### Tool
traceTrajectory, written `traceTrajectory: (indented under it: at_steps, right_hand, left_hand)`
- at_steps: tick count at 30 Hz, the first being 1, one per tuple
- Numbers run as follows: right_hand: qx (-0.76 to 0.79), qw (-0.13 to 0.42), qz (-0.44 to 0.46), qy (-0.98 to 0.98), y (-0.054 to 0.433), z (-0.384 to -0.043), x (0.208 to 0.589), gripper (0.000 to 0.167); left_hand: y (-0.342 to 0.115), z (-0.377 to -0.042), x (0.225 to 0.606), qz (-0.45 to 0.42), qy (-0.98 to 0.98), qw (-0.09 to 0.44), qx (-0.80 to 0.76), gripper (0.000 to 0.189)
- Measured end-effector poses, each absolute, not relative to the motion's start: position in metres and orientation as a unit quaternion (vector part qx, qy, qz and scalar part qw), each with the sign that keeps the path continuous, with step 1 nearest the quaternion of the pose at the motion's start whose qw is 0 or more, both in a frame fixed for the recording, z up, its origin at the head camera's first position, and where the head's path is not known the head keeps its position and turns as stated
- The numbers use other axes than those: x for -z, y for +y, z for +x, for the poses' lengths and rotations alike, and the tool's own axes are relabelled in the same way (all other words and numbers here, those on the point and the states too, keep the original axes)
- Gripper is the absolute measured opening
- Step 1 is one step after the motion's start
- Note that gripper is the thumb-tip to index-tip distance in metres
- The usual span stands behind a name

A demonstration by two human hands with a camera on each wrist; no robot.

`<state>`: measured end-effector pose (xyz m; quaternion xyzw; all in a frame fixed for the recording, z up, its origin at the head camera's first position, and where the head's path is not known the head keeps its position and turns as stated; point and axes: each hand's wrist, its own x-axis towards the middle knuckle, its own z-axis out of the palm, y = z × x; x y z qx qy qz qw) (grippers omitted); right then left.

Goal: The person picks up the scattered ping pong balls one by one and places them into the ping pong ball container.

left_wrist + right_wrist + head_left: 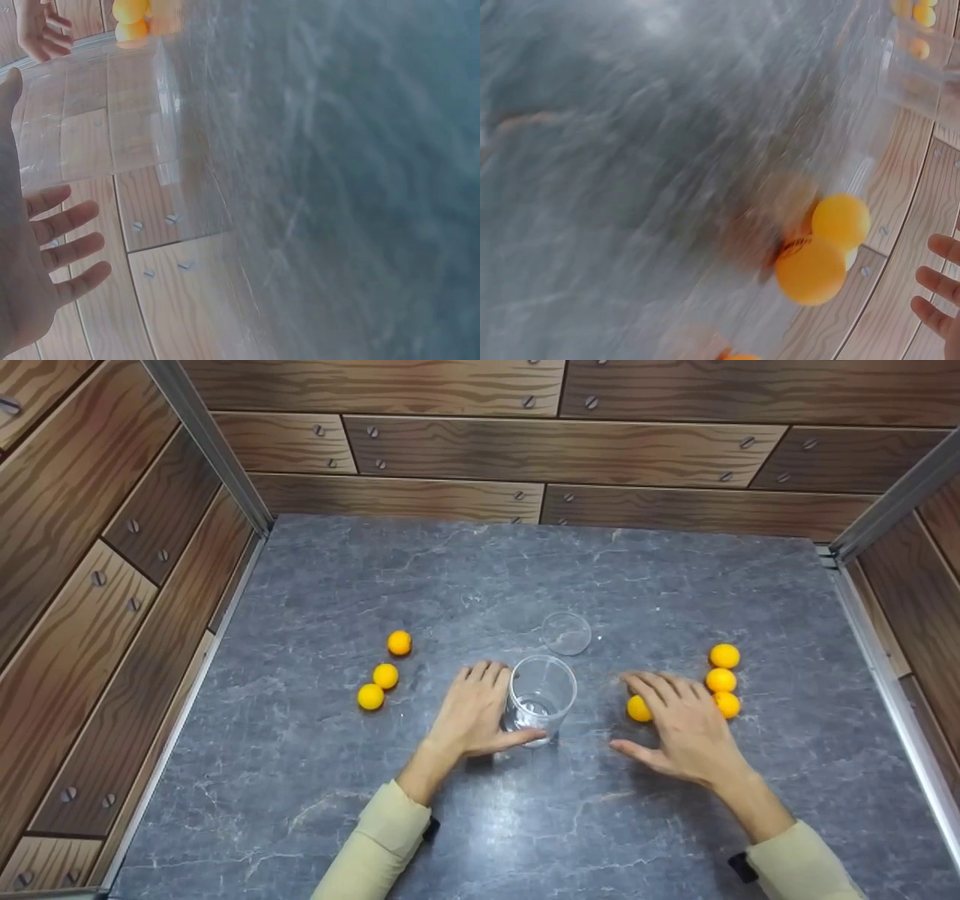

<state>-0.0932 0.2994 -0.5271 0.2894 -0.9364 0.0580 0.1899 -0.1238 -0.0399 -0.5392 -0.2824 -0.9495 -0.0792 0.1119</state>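
Observation:
A clear round container (pixel 543 687) stands upright with its top uncovered. My left hand (pixel 475 711) is at its left side in the head view, the thumb reaching across the front and the other fingers straight; whether they touch the wall I cannot tell. The left wrist view shows those fingers (pixel 71 229) spread beside the see-through wall. My right hand (pixel 686 727) hovers with spread fingers over the orange table-tennis balls at the right. One ball (pixel 639 708) is partly hidden under its fingers. Printed lettering marks another ball (pixel 810 270) in the right wrist view.
Three orange balls (pixel 385 676) lie at the left, and three more (pixel 721 680) form a column at the right. Behind the container lies a clear round disc (pixel 566 633), like a lid. Wood-patterned walls (pixel 450 450) border the grey marbled table (pixel 337 585).

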Motion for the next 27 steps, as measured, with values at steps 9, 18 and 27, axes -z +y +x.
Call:
traceTrajectory:
  at_steps: [9, 18, 27]
  right_hand:
    - [-0.023, 0.206, 0.28, -0.937, 0.326, -0.091, 0.535, 0.103]
    - [-0.019, 0.204, 0.268, -0.941, 0.348, -0.088, 0.546, 0.098]
    - [-0.015, 0.193, 0.263, -0.945, 0.358, -0.087, 0.556, 0.095]
  left_hand:
    - [-0.04, -0.123, 0.54, -0.283, -0.948, 0.123, 0.083, 0.1]
    - [-0.041, -0.124, 0.54, -0.284, -0.947, 0.124, 0.083, 0.102]
    - [-0.04, -0.123, 0.539, -0.284, -0.948, 0.124, 0.076, 0.103]
